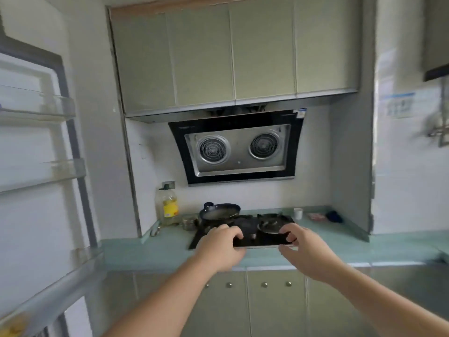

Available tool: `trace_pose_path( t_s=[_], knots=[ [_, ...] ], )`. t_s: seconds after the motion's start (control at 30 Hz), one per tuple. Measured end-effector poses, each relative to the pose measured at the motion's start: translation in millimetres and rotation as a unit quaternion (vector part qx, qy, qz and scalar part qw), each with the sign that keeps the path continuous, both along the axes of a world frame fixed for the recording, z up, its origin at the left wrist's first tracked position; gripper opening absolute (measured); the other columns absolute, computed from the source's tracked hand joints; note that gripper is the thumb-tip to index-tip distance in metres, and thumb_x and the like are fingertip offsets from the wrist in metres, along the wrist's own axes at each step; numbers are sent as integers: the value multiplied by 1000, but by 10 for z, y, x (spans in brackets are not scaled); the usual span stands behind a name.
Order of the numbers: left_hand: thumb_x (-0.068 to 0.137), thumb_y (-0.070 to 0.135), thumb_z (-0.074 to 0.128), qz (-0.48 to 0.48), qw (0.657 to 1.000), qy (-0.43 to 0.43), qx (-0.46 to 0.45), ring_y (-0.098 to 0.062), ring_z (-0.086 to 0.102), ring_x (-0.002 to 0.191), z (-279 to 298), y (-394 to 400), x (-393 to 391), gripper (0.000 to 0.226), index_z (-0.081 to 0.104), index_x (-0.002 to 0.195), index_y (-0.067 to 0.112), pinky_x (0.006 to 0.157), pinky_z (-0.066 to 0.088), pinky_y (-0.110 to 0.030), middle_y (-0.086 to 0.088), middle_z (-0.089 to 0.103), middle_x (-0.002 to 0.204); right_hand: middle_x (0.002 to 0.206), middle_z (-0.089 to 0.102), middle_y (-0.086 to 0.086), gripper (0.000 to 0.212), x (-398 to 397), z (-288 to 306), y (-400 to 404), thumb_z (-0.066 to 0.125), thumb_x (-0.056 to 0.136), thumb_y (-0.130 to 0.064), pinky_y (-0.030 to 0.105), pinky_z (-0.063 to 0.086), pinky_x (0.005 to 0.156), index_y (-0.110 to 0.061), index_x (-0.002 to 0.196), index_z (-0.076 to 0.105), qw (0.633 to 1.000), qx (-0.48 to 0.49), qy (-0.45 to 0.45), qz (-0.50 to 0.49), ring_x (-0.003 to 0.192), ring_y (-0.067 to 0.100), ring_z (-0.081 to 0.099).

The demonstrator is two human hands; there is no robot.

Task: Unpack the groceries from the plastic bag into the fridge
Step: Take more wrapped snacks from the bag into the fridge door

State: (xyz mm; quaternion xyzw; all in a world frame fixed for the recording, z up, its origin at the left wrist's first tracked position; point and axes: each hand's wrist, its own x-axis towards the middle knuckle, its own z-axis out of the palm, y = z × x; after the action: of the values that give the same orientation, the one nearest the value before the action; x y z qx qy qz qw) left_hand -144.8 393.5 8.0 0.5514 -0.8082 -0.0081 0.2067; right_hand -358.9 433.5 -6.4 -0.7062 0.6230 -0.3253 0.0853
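Pale green cabinets (233, 57) and a black range hood (237, 147) hang over the teal counter (150, 251), where a gas hob (245, 229) carries a dark frying pan (220, 211), with an oil bottle (168, 206) to its left. Left of the hob, the fridge door (36, 154) stands open with its clear shelves bare, no bag in view. My left hand (220, 248) and right hand (303, 251) reach out before the hob, fingers loosely curled and holding nothing.
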Motion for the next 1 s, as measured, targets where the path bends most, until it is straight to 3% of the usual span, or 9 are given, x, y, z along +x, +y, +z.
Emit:
trace_pose_path(
  t_s=[0.23, 0.37, 0.47, 0.73, 1.0],
  knots=[
    [86, 41, 55, -190, 981, -21, 35, -16, 52, 113, -175, -26, -1611, 39, 53, 124, 34, 91, 46, -33, 8, 52, 123, 102, 56, -4, 35, -1477, -198, 812, 58, 85, -31, 25, 42, 73, -26, 119, 53, 975, 46, -19, -218, 85, 15, 55],
    [86, 41, 53, -281, 957, -9, 65, -16, 52, 110, -331, -9, -2236, 36, 53, 122, 35, 91, 47, -34, 9, 52, 122, 100, 58, -3, 27, -1821, -251, 1210, 58, 83, -29, 27, 40, 74, -25, 109, 55, 944, 44, -15, -326, 88, 16, 52],
    [84, 41, 55, -345, 935, 4, 84, -14, 52, 110, -455, 27, -2543, 36, 54, 119, 36, 92, 47, -34, 11, 53, 121, 101, 59, -3, 27, -1842, -319, 1391, 60, 83, -31, 28, 48, 78, -25, 109, 55, 917, 49, -32, -394, 90, 17, 57],
    [81, 43, 58, -454, 885, 17, 102, -15, 53, 110, -684, 222, -3017, 36, 55, 116, 35, 95, 45, -34, 9, 54, 116, 109, 57, -2, 37, -1770, -401, 1704, 60, 85, -35, 32, 47, 88, -24, 120, 54, 872, 72, -2, -484, 98, 18, 55],
    [85, 41, 55, -462, 881, 16, 96, -15, 52, 111, -492, 366, -3296, 37, 53, 122, 34, 94, 45, -33, 8, 53, 119, 107, 50, -5, 37, -2046, -316, 1938, 59, 87, -36, 31, 45, 89, -27, 123, 52, 857, 58, 22, -511, 98, 14, 51]
  ],
)
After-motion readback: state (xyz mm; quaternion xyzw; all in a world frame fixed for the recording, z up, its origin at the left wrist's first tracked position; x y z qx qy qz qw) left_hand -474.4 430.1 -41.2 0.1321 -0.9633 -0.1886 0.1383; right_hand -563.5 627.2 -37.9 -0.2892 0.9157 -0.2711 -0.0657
